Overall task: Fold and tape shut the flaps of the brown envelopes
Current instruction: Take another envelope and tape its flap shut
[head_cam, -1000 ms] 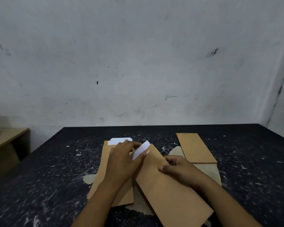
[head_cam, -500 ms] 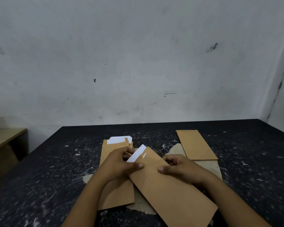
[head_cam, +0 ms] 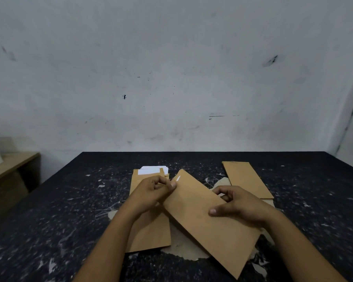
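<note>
Now my left hand [head_cam: 151, 192] pinches the far end of the envelope [head_cam: 208, 216], slanted over the counter [head_cam: 69, 210]; my right hand [head_cam: 238, 204] grips its right edge, thumb on top.

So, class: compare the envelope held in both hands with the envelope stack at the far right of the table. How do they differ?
The held envelope lies at a slant across the table; the far-right stack sits nearly straight, untouched. The left hand pinches the held envelope's far end, where a white sliver shows, and the right hand grips its side; the far-right stack shows only brown. Both are long brown envelopes.
</note>
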`<state>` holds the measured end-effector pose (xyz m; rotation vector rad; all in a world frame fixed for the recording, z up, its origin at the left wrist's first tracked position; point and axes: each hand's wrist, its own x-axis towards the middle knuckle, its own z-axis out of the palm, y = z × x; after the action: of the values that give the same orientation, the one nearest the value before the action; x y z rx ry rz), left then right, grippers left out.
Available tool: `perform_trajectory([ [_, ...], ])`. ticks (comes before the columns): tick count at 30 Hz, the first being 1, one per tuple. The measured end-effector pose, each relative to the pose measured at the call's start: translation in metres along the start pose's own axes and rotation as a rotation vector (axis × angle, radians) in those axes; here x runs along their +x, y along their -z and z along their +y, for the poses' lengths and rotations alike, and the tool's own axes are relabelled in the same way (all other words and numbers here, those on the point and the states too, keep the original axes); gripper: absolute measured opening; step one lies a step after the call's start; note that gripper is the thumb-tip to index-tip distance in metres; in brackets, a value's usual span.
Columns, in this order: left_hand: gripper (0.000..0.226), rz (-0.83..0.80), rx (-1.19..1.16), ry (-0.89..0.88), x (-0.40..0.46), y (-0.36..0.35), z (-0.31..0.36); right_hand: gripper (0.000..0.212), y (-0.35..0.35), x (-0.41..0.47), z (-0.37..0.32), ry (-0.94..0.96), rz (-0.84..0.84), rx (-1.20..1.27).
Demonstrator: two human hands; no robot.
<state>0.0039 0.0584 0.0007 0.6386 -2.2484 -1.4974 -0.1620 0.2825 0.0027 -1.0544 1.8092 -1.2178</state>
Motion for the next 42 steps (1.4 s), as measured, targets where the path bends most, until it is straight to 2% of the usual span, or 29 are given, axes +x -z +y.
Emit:
perform_trajectory([
  [4, 0.046, 0.044, -0.015, 0.007, 0.000, -0.001, -0.003, 0.038, 0.000, 0.001, 0.000, 0.015, 0.009, -0.013],
  [6, 0.050, 0.051, -0.023, 0.007, 0.000, -0.001, -0.005, 0.038, -0.002, 0.002, 0.000, 0.015, 0.004, -0.016],
  [13, 0.034, 0.002, -0.008, 0.007, 0.000, -0.002, -0.005, 0.037, -0.003, 0.001, 0.000, 0.023, 0.006, -0.013],
  [19, 0.032, 0.035, -0.033, 0.069, 0.000, 0.002, -0.003, 0.037, -0.003, -0.002, -0.003, 0.036, 0.022, -0.016],
  [24, 0.026, 0.047, -0.025, 0.045, -0.002, 0.002, -0.001, 0.036, -0.005, -0.003, -0.004, 0.025, 0.022, -0.019],
  [35, 0.035, -0.011, -0.012, 0.045, -0.004, 0.003, 0.000, 0.037, -0.008, -0.001, -0.002, 0.000, -0.009, 0.026],
  [39, 0.024, 0.004, -0.177, 0.042, -0.004, 0.004, 0.001, 0.037, -0.013, 0.002, -0.002, 0.020, 0.030, 0.116],
  [42, 0.037, 0.032, -0.324, 0.048, -0.001, 0.005, 0.000, 0.037, -0.013, 0.005, 0.001, -0.008, 0.011, 0.152],
])
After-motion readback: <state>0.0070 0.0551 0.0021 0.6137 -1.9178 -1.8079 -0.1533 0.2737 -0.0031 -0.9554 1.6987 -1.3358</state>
